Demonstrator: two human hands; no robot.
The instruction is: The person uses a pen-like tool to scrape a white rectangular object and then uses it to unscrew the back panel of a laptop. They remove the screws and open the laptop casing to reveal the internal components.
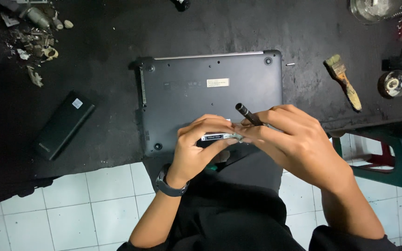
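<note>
Gripping a slim silver drive tray (219, 136) edge-up over the upturned laptop's (210, 93) near edge, the left hand (196, 148) steadies it while the right hand (294, 139), closed around a black screwdriver (248, 114), angles the tip onto it; a battery pack (63, 125) lies well left, a brush (344, 81) right.

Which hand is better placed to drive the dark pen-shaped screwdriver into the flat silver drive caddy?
Right. The right hand already grips the dark pen-shaped screwdriver, tip toward the flat silver drive caddy. The left hand is occupied clamping that caddy.
</note>
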